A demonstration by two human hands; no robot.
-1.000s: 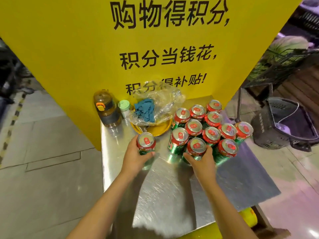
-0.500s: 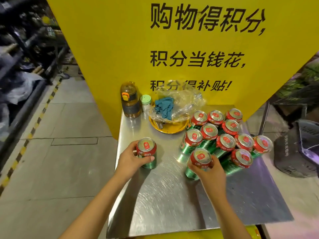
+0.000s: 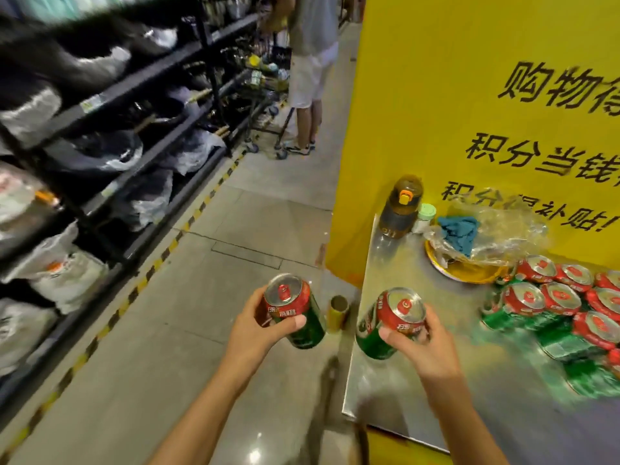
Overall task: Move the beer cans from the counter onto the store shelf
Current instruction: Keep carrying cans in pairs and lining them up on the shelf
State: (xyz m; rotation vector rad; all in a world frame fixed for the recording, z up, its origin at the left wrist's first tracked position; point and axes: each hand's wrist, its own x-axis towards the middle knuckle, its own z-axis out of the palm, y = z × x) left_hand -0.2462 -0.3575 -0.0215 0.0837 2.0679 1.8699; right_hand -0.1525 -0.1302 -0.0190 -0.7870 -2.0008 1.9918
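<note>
My left hand (image 3: 258,333) grips a red-and-green beer can (image 3: 295,310), held in the air over the floor, left of the counter. In my right hand (image 3: 426,347) is a second beer can (image 3: 391,325), lifted above the steel counter's left edge (image 3: 372,350). Several more cans (image 3: 550,307) stand clustered at the counter's right side. The dark store shelf (image 3: 110,156) runs along the left, packed with bagged pans.
A brown bottle (image 3: 401,209), a small white jar (image 3: 424,218) and a yellow dish (image 3: 469,273) under clear plastic and a blue cloth sit at the counter's back. A yellow sign panel (image 3: 453,95) rises behind. A person with a cart (image 3: 308,72) stands down the aisle. A yellow tube (image 3: 337,313) stands on the floor.
Both hands have lifted their cans off the counter and swung left. My view has turned left toward the aisle and shelf.
</note>
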